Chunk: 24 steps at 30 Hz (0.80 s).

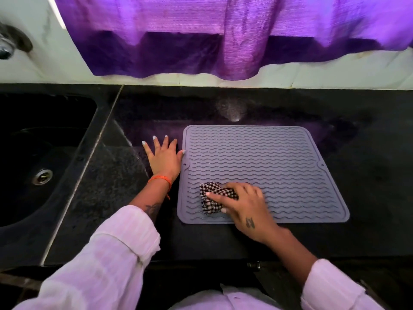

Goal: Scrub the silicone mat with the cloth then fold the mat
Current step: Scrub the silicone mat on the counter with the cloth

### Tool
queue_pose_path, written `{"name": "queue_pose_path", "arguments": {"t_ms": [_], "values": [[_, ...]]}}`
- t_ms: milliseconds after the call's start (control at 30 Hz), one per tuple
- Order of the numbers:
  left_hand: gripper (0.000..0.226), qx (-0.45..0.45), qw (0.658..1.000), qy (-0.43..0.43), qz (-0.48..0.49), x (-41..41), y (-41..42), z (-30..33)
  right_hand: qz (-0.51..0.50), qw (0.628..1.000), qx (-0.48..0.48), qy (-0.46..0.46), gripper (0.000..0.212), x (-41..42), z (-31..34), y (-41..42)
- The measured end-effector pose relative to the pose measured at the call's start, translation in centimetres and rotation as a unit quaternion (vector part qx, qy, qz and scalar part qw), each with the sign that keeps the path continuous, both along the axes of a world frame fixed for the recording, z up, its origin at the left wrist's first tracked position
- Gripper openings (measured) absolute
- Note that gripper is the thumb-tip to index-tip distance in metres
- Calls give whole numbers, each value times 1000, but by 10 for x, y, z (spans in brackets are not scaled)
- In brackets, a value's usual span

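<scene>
Grey wavy-ribbed mat (263, 166); black-and-white checked cloth (212, 195); purple curtain (223, 34).

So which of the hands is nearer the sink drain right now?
Left. The left hand lies flat on the black counter beside the grey ridged silicone mat, towards the round metal sink drain. The right hand grips the checked cloth on the mat, farther away.

We see a black granite counter (257, 240) carrying a grey silicone mat (268, 157), flat just beside our left hand (164, 158).
</scene>
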<state>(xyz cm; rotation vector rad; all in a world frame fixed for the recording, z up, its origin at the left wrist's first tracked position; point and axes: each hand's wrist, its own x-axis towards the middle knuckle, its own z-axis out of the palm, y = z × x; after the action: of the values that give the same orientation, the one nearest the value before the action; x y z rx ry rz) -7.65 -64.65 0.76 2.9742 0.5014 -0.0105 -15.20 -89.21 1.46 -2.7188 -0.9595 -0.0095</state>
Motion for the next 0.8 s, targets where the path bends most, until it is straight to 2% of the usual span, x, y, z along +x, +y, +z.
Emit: {"name": "queue_pose_path", "arguments": {"t_ms": [133,233,267,367,467,567,633,700,800], "values": [[54,8,1000,3,-4,0,0,1,17,1000,-5,-5,46,0,-4,-2],[54,6,1000,2,-6,0,-1,1,33,998,34,46,49,23,14,1],[53,4,1000,3,-5,0,-1,1,27,998,46,36,52,25,14,0],[53,-1,1000,2,-4,-1,-1,2,-4,999,-7,-32,55,12,-4,-1],[53,-2,1000,-2,-8,-1,0,1,20,998,-27,-51,49,9,-11,-4],[54,-1,1000,-5,-13,0,0,2,51,998,16,17,45,35,14,0],[53,-1,1000,-10,-15,1,0,4,44,998,53,0,46,46,17,3],[51,-7,999,-19,-27,1,-3,7,18,999,13,-45,48,45,6,6],[51,-15,996,-54,-71,4,-13,12,27,998,-16,-55,55,39,-9,4]]}}
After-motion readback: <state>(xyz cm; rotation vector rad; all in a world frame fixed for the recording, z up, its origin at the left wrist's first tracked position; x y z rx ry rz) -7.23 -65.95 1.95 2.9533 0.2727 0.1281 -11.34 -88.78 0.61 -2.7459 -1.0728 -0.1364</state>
